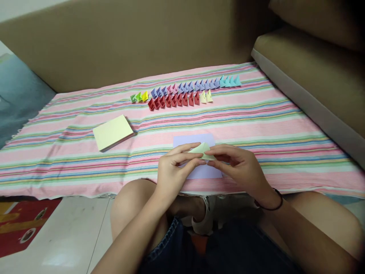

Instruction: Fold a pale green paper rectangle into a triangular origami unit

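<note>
Pale green paper piece (pixel 202 150): partly folded, held in the air just above a lavender sheet (pixel 194 139) that lies flat near the middle of the table's near edge.
Left hand (pixel 173 171): closed in a pinch on the left end of the piece, with the thumb below and the fingers laid along the top. The wrist bends a little and the forearm rises from the lower left.
Right hand (pixel 242 167): closed on the right end, with thumb and forefinger nipping the paper and the other fingers loosely curled. There is a dark band (pixel 270 203) round the wrist.
Step in hand: we judge it to be a crease being pressed into the piece.
Doing it well: we would match the edges before pressing. One hand should anchor its end while the other hand's fingertips run the fold firmly. Thin paper can slip and crease askew.
Table (pixel 285 125): low and covered by a striped cloth.
Paper stack (pixel 112 132): pale yellow, toward the left edge, well apart from both hands.
Folded pieces (pixel 188 87): two rows in many colours along the far edge, the red ones (pixel 173 101) in the nearer row.
</note>
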The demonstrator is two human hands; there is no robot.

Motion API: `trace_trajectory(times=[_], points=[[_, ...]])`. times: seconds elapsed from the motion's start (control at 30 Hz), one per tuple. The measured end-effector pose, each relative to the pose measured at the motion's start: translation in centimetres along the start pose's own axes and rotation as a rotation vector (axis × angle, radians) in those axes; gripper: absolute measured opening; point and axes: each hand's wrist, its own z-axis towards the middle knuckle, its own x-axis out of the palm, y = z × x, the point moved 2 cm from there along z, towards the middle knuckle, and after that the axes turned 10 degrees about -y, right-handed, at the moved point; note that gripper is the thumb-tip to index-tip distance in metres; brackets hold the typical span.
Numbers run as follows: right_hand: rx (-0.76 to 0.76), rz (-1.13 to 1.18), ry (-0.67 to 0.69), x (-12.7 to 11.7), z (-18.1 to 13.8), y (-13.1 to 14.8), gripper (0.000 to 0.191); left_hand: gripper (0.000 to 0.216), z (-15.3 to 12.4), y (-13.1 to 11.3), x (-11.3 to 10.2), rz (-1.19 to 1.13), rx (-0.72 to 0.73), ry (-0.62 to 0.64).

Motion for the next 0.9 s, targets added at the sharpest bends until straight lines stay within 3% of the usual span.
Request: trace_trajectory(times=[0.1,0.23,0.43,0.63,0.73,0.9], points=[[-0.034,-0.069,-0.058,-0.2,0.1,0.3,0.012,0.013,0.1,0.0,0.1,-0.003,0.018,0.034],[-0.054,-0.104,0.002,-0.7,0.4,0.2,0.012,0.014,0.1,0.0,0.0,0.018,0.033,0.072],[0.032,-0.041,-0.054,-0.9,0.2,-0.3,0.008,0.013,-0.1,0.2,-0.1,0.037,0.017,0.019],[-0.005,-0.084,-0.012,-1.0,0.5,0.0,0.005,0.008,-0.1,0.1,-0.1,0.03,-0.027,0.037],[-0.031,-0.092,-0.004,-1.1,0.7,0.1,0.004,0.017,-0.1,0.0,0.0,-0.028,-0.031,0.074],[-0.072,-0.126,0.063,-0.9,0.7,0.3,0.007,0.02,0.1,0.0,0.2,-0.17,-0.166,0.084]])
